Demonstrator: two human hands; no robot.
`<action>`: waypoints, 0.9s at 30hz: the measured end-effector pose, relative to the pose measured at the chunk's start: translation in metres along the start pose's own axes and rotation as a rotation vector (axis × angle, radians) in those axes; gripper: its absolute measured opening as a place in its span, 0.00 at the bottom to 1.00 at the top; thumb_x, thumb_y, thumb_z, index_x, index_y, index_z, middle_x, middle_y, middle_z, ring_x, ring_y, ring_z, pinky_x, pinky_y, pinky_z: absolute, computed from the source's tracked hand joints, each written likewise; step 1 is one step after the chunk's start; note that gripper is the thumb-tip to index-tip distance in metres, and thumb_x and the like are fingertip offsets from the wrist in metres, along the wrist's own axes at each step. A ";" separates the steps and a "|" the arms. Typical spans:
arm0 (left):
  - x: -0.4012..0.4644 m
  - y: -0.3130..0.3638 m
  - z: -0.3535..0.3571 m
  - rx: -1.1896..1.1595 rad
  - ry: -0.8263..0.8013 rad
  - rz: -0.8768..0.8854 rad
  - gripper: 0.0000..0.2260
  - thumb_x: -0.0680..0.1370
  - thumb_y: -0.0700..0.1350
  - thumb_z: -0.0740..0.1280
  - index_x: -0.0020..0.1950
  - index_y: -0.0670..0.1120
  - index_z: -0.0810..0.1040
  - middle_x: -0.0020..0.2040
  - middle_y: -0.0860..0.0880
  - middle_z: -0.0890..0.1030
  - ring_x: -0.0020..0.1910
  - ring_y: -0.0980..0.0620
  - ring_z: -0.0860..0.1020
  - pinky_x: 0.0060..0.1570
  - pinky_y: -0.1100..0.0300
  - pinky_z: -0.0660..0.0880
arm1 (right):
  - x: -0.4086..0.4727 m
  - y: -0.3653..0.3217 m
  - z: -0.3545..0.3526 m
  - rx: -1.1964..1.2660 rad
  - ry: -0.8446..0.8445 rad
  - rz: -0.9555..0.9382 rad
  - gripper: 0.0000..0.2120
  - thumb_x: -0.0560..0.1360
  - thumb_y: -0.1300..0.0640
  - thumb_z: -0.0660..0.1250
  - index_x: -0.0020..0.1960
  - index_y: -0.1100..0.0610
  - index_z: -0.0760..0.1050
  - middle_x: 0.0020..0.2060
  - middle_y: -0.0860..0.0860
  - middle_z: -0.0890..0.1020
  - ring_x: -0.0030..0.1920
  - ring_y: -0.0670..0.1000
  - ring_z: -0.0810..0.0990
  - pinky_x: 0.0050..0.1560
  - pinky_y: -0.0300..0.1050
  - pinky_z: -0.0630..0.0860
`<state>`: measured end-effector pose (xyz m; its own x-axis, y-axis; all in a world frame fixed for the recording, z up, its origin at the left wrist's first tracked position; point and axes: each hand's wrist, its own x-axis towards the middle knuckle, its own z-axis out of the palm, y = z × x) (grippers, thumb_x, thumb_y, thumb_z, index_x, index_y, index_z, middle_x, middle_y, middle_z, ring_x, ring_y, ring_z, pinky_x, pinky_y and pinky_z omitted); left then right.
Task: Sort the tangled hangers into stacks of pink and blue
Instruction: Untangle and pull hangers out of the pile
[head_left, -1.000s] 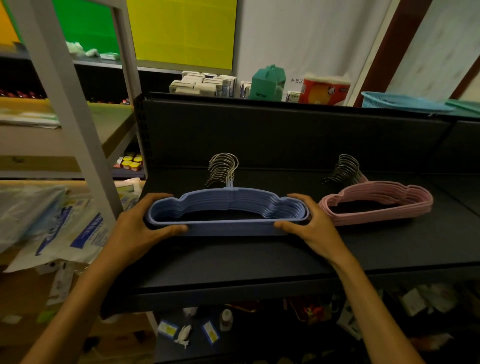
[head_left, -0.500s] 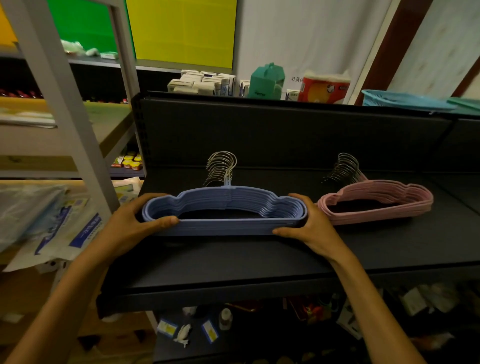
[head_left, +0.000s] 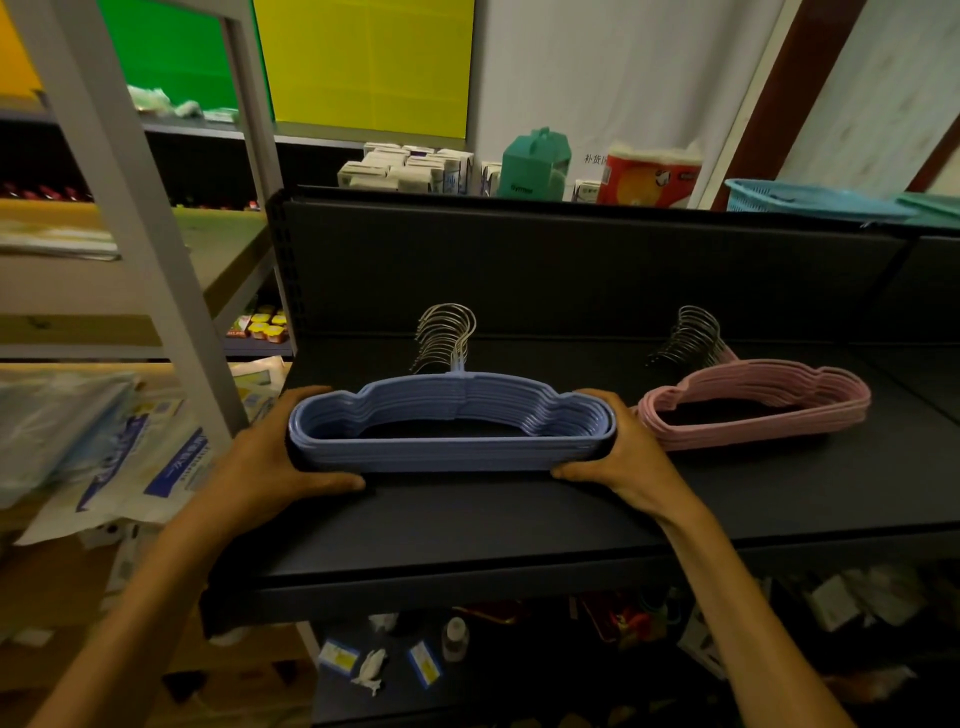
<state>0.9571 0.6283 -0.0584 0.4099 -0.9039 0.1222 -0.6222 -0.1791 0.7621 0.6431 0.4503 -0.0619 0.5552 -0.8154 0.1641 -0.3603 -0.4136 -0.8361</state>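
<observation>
The left hand cups the left end of the blue hanger stack, its thumb lying along the front bottom edge and its fingers wrapped round behind the rounded end. The stack lies flat on the dark shelf, its metal hooks bunched and pointing toward the back panel. The right hand clasps the stack's right end the same way, thumb at the front lower corner, fingers curled behind. So the blue hangers sit squarely between the two hands, pressed from both sides. Just beside the right hand, apart from the blue pile, lies the pink hanger stack, flat on the same shelf, with its dark hooks aimed at the back.

Compared with a second ago, the blue stack has slid leftward along the shelf, and the gap between it and the pink stack has widened. Both hands have kept their hold on the ends throughout. The left thumb now lies lower, at the foot of the stack's front edge. The pink stack has stayed where it was.
</observation>
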 end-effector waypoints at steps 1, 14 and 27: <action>0.000 -0.002 0.001 0.012 0.011 -0.001 0.40 0.61 0.45 0.80 0.68 0.54 0.65 0.60 0.57 0.70 0.58 0.57 0.69 0.58 0.58 0.68 | 0.000 0.000 0.000 -0.007 0.001 -0.004 0.40 0.58 0.61 0.81 0.65 0.49 0.68 0.59 0.40 0.75 0.57 0.35 0.74 0.52 0.25 0.70; 0.000 -0.008 0.000 -0.036 0.052 0.128 0.34 0.63 0.43 0.80 0.62 0.61 0.68 0.54 0.63 0.73 0.55 0.60 0.73 0.51 0.66 0.70 | -0.005 -0.008 0.001 -0.039 0.009 -0.023 0.41 0.61 0.63 0.79 0.68 0.50 0.64 0.57 0.37 0.72 0.56 0.33 0.72 0.50 0.24 0.70; -0.004 -0.002 -0.001 -0.374 0.047 0.055 0.37 0.55 0.61 0.76 0.61 0.63 0.67 0.59 0.61 0.70 0.57 0.62 0.72 0.51 0.63 0.71 | -0.009 -0.015 0.014 0.235 0.020 0.013 0.33 0.65 0.55 0.76 0.66 0.49 0.67 0.59 0.43 0.76 0.58 0.40 0.76 0.56 0.38 0.75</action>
<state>0.9574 0.6331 -0.0596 0.4181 -0.8879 0.1918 -0.3611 0.0313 0.9320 0.6540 0.4690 -0.0576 0.5360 -0.8289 0.1603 -0.1822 -0.2990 -0.9367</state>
